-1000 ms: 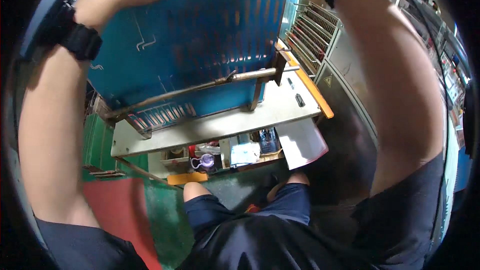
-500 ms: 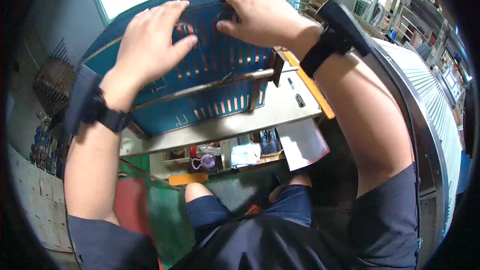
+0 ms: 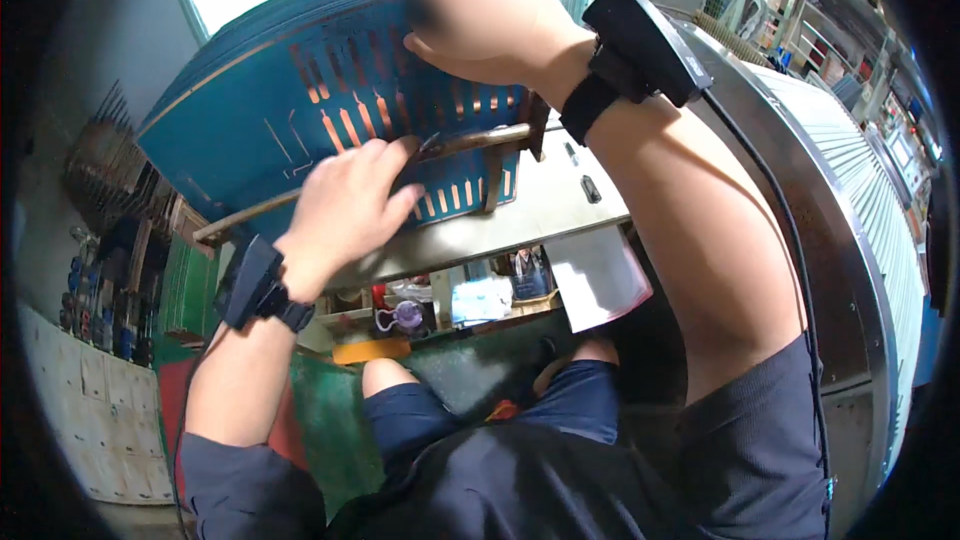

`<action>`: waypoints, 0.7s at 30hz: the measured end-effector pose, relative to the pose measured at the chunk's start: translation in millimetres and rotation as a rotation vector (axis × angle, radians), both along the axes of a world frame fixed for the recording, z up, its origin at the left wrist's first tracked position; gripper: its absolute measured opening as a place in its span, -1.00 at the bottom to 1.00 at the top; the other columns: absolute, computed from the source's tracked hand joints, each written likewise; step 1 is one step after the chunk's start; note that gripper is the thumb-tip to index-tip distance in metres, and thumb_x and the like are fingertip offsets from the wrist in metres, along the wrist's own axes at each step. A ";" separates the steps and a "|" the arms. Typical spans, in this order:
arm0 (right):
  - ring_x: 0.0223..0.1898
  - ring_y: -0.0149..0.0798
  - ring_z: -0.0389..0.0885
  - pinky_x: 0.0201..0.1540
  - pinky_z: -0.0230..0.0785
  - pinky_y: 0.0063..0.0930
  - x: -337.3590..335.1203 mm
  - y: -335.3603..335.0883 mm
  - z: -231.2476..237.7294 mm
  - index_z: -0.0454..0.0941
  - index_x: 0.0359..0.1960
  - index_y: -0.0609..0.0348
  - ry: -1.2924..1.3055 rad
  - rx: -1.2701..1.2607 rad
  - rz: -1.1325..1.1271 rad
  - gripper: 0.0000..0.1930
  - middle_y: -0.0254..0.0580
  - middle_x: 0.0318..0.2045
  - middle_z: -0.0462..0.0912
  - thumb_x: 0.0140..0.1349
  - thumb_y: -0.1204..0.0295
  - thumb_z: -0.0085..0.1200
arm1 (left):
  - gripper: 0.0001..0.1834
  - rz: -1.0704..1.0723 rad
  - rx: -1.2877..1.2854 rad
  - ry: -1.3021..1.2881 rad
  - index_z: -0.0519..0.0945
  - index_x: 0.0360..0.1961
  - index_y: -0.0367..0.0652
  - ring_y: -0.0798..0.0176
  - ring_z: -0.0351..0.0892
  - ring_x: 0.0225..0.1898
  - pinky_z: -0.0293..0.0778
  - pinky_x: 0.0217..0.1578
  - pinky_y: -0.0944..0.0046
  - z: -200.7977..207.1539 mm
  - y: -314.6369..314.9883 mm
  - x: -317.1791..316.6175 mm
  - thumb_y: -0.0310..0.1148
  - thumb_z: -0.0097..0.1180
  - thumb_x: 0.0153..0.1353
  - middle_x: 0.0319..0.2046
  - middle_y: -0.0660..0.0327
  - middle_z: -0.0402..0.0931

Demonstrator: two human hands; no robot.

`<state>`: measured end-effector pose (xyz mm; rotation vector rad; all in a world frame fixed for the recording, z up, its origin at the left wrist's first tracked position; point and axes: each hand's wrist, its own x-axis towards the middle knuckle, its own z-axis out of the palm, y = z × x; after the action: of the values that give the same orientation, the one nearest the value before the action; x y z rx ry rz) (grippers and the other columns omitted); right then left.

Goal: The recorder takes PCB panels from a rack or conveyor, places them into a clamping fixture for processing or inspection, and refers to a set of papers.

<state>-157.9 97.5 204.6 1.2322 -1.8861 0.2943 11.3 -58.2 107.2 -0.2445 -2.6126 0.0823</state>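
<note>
A stack of blue flat boards (image 3: 225, 125) with rows of copper-coloured strips leans on the bench in front of me. My right hand (image 3: 495, 15) is at the upper edge of the stack, its thumb low on the front face and a fingertip near the top. A dark smear hides the space between them, so its grip is unclear. Lower down, my left hand (image 3: 350, 200) is in front of the boards beside the round bar (image 3: 475, 140) that crosses them. Its fingers and thumb are apart, with nothing visible between them.
Below the bench top (image 3: 455, 242) is an open drawer with a purple round item (image 3: 407, 314) and packets. White paper (image 3: 598, 275) sticks out at its right. A small black object (image 3: 590, 190) lies on the bench. A ribbed pale machine cover (image 3: 815, 130) stands at right.
My left hand has come down from the boards' upper part to near the bar. My right hand has shifted slightly left and up, staying by the top edge.
</note>
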 end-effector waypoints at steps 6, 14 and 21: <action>0.27 0.05 0.54 0.36 0.29 -0.03 -3.8 -3.2 -6.6 0.44 0.28 0.14 0.032 -0.046 0.002 -0.32 0.03 0.19 0.59 0.23 -0.01 0.22 | -0.44 0.080 0.154 -0.285 0.57 0.22 0.01 -0.17 0.70 -0.12 0.59 -0.12 -0.11 18.8 8.5 -16.8 0.11 0.08 0.35 -0.22 -0.08 0.69; 0.27 0.07 0.48 0.32 0.34 -0.07 19.5 20.6 -18.6 0.48 0.21 0.12 0.058 -0.139 0.288 -0.50 0.04 0.17 0.56 0.27 0.23 0.22 | -0.56 0.166 0.165 -0.244 0.71 0.01 0.13 -0.14 0.72 -0.22 0.63 -0.21 -0.10 15.0 0.4 -18.6 0.15 0.04 0.39 -0.29 0.00 0.72; -0.17 0.05 0.63 -0.11 0.52 -0.07 64.0 34.1 -52.6 0.56 -0.37 0.11 -0.198 0.010 0.144 -0.82 -0.06 -0.28 0.61 0.25 0.29 0.19 | -0.64 0.167 0.218 -0.029 0.66 -0.14 0.07 -0.08 0.73 -0.31 0.60 -0.36 -0.09 -6.7 8.8 -17.0 0.06 -0.01 0.44 -0.39 0.11 0.71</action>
<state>-93.9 131.6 152.0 1.3917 -1.9697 0.5008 -5.7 -49.5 100.5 0.0493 -2.6393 -0.1494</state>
